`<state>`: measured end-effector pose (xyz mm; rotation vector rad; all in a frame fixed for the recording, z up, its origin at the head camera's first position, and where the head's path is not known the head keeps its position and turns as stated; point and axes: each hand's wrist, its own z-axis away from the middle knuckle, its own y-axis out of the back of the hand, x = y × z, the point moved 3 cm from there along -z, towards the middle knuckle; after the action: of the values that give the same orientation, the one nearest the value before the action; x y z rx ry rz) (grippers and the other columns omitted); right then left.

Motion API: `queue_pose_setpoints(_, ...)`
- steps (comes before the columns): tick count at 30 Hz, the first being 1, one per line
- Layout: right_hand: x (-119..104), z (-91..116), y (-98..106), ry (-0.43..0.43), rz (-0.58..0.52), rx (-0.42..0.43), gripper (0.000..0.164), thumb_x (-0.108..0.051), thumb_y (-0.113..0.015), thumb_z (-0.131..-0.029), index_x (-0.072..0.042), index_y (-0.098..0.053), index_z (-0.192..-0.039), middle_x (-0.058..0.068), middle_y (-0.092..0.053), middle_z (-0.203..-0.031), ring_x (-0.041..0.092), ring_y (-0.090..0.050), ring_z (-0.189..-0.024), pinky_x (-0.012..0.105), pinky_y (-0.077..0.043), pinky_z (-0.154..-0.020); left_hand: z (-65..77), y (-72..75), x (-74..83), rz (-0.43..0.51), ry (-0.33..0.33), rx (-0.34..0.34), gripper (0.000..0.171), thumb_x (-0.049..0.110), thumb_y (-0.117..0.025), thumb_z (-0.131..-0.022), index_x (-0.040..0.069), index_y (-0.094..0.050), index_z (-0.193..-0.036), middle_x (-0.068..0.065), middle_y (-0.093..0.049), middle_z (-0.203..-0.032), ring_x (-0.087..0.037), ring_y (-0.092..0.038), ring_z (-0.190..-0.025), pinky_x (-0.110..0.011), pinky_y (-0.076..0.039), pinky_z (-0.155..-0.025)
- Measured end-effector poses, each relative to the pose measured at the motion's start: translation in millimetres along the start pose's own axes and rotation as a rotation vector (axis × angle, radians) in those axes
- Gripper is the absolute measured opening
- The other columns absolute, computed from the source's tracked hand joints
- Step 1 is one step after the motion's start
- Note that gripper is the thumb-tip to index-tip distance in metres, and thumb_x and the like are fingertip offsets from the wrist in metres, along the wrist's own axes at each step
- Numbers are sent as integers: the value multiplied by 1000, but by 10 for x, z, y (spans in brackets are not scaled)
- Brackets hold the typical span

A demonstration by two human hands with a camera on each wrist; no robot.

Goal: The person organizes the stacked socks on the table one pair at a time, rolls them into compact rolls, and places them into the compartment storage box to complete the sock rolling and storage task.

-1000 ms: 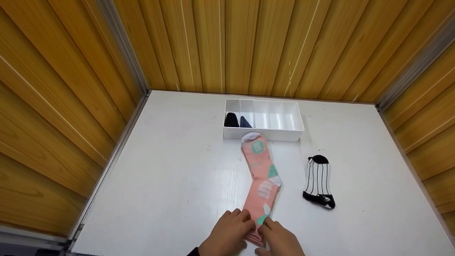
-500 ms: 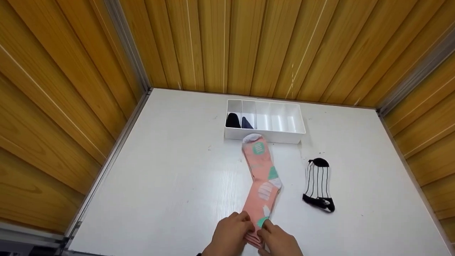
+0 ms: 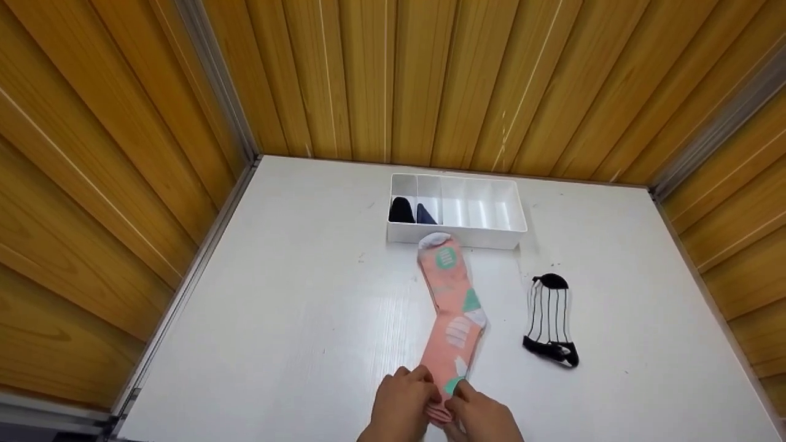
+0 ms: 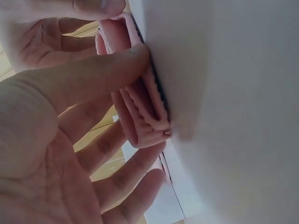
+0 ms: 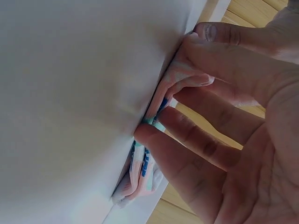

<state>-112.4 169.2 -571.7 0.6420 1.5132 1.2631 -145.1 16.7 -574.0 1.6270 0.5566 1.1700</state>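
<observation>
A pair of long pink socks (image 3: 454,334), patterned in green and white, lies stacked lengthwise on the white table. Their white toes point at the box, and the cuffs lie at the near end. My left hand (image 3: 399,402) pinches the left side of the cuffs; in the left wrist view its thumb lies across the open layers of the cuff (image 4: 131,112), fingers beyond. On the other side my right hand (image 3: 485,414) pinches the cuffs. The right wrist view shows its thumb at the cuff end and its fingertips along the sock edge (image 5: 156,109).
Behind the toes stands a white divided box (image 3: 457,236), with a black item (image 3: 402,210) and a dark blue item (image 3: 425,214) in its left compartments. A black-and-white striped sock (image 3: 551,316) lies at the right. Wood-patterned walls (image 3: 417,80) enclose the table (image 3: 276,307).
Both hands stay at the cuffs, and less of the cuff edge shows between them now. The rest of the socks keeps its place; the head view has shifted slightly.
</observation>
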Motion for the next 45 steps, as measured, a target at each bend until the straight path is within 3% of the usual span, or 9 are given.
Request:
queue_pose_setpoints(10,19,30,17,8,-6,86,8,-22,-70,-93,-14,-70,-90,-9,-53,-95,2,-49,-60,24,-43,-50,15,41,-63,21,-21,-35,37,13,-93,-63,34,-80,-90,18,-64,-97,-9,-57,-82,-29,-46,-65)
queue_pose_setpoints(16,13,23,17,-25,-6,70,6,-18,-70,-92,-13,-68,-90,-5,-53,-98,5,-48,-58,26,-44,-50,0,63,-86,18,-78,20,23,19,-89,-73,33,-83,-90,16,-66,-93,-6,-57,-77,-23,-44,-63)
queue_pose_setpoints(21,-9,49,28,-57,-36,61,37,-42,-75,-88,-14,-62,-109,-3,-57,-101,4,-43,-56,27,-43,-50,-23,66,-64,-66,-90,13,17,21,-84,-79,35,-82,-89,15,-64,-89,-8,-52,-73,-24,-37,-59)
queue_pose_setpoints(25,-81,56,81,11,11,213,32,-46,-77,-86,-22,-63,-100,-10,-57,-96,3,-46,-63,24,-40,-49,-66,71,-62,-108,-90,1,11,24,-78,-84,34,-81,-86,14,-63,-84,-10,-49,-70,-27,-32,-59)
queue_pose_setpoints(28,-143,50,98,111,76,318,10,-27,-78,-88,-23,-69,-86,-13,-54,-86,3,-46,-67,19,-37,-49,-94,76,-61,-98,-92,-20,8,27,-76,-86,34,-80,-86,14,-63,-82,-11,-49,-68,-27,-31,-60)
queue_pose_setpoints(32,-148,49,82,151,83,290,7,-13,-79,-84,-17,-73,-83,-12,-55,-83,4,-47,-68,18,-39,-52,-135,91,-49,-55,-106,-57,7,27,-77,-85,32,-81,-89,14,-63,-81,-11,-52,-69,-29,-33,-63)
queue_pose_setpoints(37,-64,9,67,61,-14,178,8,-9,-76,-86,-16,-75,-89,-9,-67,-94,11,-63,-81,28,-54,-68,-224,144,-96,4,-103,-73,10,19,-81,-77,27,-78,-81,14,-65,-73,-8,-56,-65,-32,-40,-65)
queue_pose_setpoints(41,-13,-39,68,-5,-85,82,8,-14,-77,-87,-17,-76,-94,-9,-70,-98,13,-65,-88,32,-55,-75,-291,186,-146,26,-93,-48,23,21,-87,-71,23,-63,-71,13,-58,-61,-3,-49,-56,-28,-40,-61)
queue_pose_setpoints(45,-2,-59,79,-27,-66,89,16,-14,-84,-78,-17,-74,-90,-10,-66,-91,10,-57,-81,30,-52,-69,-305,196,-111,-23,-133,8,29,33,-90,-67,24,-63,-66,14,-56,-62,-2,-47,-56,-23,-33,-56)
